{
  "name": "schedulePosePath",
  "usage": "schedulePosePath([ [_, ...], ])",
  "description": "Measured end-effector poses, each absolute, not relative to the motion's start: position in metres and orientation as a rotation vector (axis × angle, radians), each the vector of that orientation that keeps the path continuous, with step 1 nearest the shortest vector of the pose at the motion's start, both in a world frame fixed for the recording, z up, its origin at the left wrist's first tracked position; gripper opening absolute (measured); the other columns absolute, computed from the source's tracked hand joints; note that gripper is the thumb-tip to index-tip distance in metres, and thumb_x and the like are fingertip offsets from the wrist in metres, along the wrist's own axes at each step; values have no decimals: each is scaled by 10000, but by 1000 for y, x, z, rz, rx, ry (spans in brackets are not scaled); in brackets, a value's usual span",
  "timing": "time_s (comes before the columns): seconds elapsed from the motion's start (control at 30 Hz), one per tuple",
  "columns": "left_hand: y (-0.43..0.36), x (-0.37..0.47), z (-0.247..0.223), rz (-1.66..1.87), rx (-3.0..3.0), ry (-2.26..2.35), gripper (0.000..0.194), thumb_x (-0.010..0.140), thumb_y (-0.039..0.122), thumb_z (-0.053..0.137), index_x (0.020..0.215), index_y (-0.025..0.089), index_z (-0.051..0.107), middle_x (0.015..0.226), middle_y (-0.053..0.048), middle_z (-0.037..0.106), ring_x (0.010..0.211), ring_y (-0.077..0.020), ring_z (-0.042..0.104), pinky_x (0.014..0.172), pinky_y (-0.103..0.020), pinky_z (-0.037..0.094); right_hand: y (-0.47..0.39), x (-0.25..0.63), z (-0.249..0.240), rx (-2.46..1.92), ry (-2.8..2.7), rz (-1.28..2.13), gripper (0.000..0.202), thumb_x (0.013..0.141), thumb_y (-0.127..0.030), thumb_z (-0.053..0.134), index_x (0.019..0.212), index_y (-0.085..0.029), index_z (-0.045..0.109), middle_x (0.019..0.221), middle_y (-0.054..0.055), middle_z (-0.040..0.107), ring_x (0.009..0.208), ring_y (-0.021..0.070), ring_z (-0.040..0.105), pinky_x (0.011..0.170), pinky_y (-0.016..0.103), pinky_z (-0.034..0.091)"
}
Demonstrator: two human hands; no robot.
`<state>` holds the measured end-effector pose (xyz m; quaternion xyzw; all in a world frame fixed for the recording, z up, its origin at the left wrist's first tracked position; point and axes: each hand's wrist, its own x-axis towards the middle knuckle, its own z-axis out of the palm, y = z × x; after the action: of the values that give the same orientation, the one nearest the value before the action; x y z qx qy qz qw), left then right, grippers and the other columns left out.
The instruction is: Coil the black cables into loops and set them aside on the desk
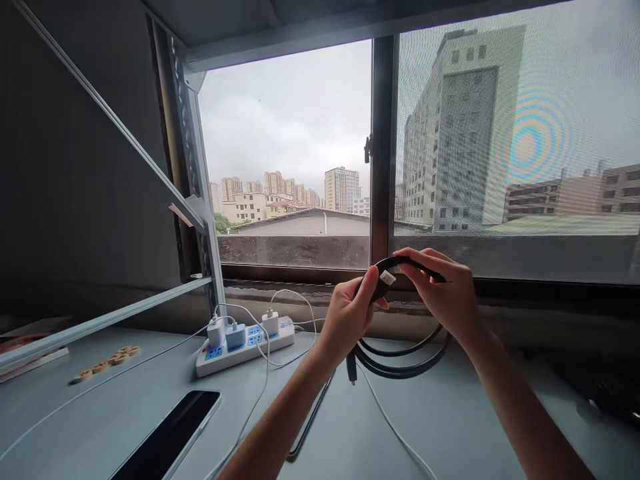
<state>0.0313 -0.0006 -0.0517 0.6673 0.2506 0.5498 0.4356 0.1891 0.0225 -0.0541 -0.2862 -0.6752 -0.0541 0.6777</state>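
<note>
A thick black cable hangs in loose loops between my two hands, above the table. My left hand is closed round it, thumb on top, near a plug with a pale metal end. Below that hand dangles another black plug, its tip pointing down. My right hand pinches the upper arc of the cable between thumb and fingers. Parts of the loops are hidden behind my hands and wrists.
On the table, a white power strip holds several chargers with thin white cords. A phone lies at the front left, and another dark-edged device is partly under my left forearm. Metal shelf bars cross the left side; a window stands behind.
</note>
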Motion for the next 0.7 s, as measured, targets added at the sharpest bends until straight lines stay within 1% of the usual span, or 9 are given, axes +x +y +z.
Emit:
schedulePosePath([
  [0.1, -4, 29, -49, 1373, 1696, 642, 637, 734, 778, 509, 574, 162, 496, 366, 68, 330, 289, -38, 223, 293, -183, 138, 23, 187, -55, -638, -1506, -87, 177, 837, -314, 619, 933, -224, 738, 660, -29, 551, 526, 74, 388, 442, 221, 293],
  [0.17, -7, 27, -48, 1379, 1773, 657, 622, 744, 764, 514, 573, 167, 470, 387, 65, 342, 304, -39, 238, 302, -186, 142, 24, 187, -55, -632, -1502, -64, 173, 832, -312, 620, 924, -228, 738, 665, -27, 555, 529, 74, 391, 445, 220, 296],
  [0.23, -11, 25, -46, 1358, 1854, 658, 568, 763, 708, 557, 599, 170, 476, 403, 68, 345, 318, -42, 255, 315, -190, 149, 23, 186, -55, -630, -1499, -34, 179, 830, -323, 618, 927, -232, 738, 694, -19, 574, 542, 78, 405, 451, 221, 303],
  [0.3, -14, 23, -45, 1323, 1909, 661, 491, 767, 612, 631, 613, 175, 469, 414, 75, 332, 332, -44, 270, 328, -191, 154, 23, 186, -55, -635, -1494, -7, 190, 828, -340, 617, 931, -234, 737, 709, -13, 582, 551, 84, 411, 457, 225, 310],
  [0.4, -17, 21, -42, 1304, 1959, 697, 455, 757, 483, 690, 569, 183, 404, 422, 76, 308, 348, -45, 277, 337, -194, 149, 22, 184, -55, -644, -1498, 7, 200, 829, -357, 615, 933, -236, 736, 712, -8, 578, 555, 89, 412, 464, 228, 316],
  [0.7, -20, 18, -40, 1386, 2047, 735, 420, 798, 365, 612, 534, 187, 338, 409, 68, 292, 346, -51, 298, 347, -192, 159, 23, 177, -58, -635, -1503, 43, 203, 828, -347, 613, 946, -229, 729, 706, -11, 577, 567, 91, 435, 469, 221, 336],
])
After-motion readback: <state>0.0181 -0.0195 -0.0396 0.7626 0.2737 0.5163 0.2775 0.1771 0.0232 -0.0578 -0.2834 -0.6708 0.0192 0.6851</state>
